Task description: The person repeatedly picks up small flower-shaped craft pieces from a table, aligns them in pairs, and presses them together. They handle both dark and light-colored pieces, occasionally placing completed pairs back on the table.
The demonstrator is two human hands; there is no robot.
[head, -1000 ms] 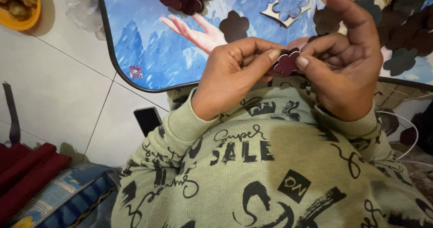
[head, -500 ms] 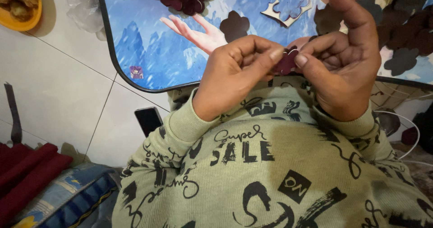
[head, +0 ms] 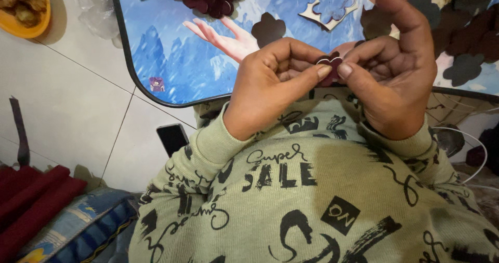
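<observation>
Fingertips of the left hand (head: 275, 86) and right hand (head: 390, 70) pinch 1 dark maroon flower-shaped piece (head: 330, 64) over the bench's (head: 171, 60) near edge; separating it seems underway, and the next move needs a steady peel.

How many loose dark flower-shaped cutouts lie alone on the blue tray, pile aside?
2 clearly: one cutout beside the printed hand, one cutout at the right. The dark cluster at upper right overlaps too much to count; the hands may hide more.

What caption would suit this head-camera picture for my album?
Left hand and right hand pinch a small dark maroon flower-shaped piece above a blue picture-printed tray table.
</observation>
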